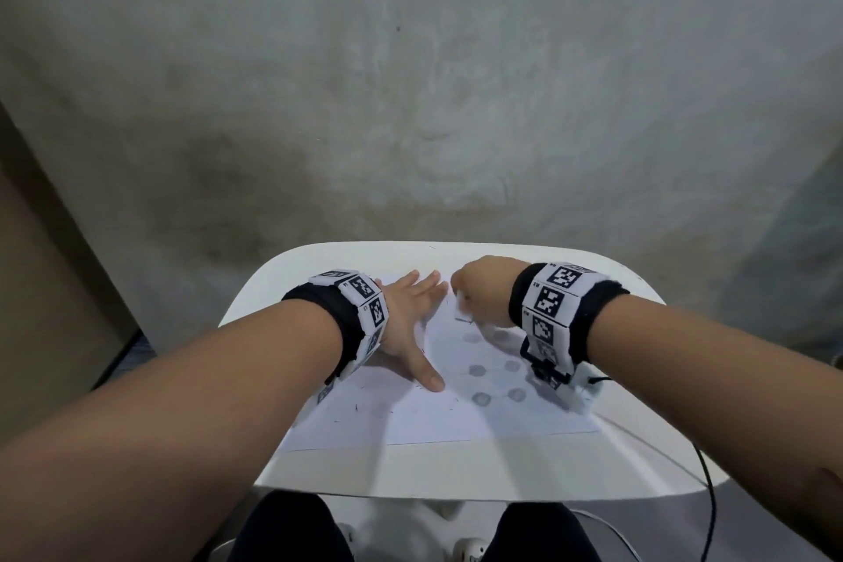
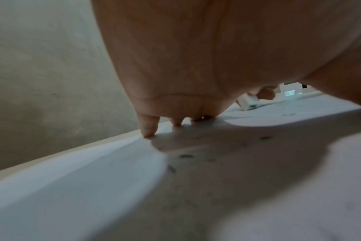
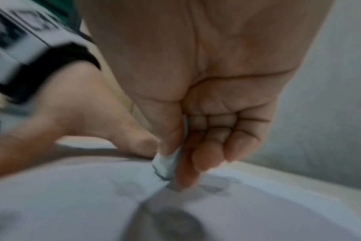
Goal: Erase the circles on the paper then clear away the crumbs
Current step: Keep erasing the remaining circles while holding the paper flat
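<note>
A white sheet of paper [image 1: 424, 415] lies on a small white table [image 1: 456, 470]. Several grey pencil circles [image 1: 478, 371] are drawn on its right half, in two columns. My left hand [image 1: 413, 324] lies flat on the paper's left part, fingers spread and straight, thumb pointing toward me. My right hand [image 1: 479, 292] is curled over the far end of the circles and pinches a small white eraser [image 3: 166, 164] with a dirty edge, its tip touching the paper [image 3: 72, 203]. Dark eraser crumbs [image 1: 360, 406] are scattered over the sheet and show under my left palm [image 2: 185, 156].
The table's far edge [image 1: 410, 247] meets a grey wall. A black cable [image 1: 707, 484] runs from my right wrist off the table's right side. My knees [image 1: 292, 529] are below the near edge.
</note>
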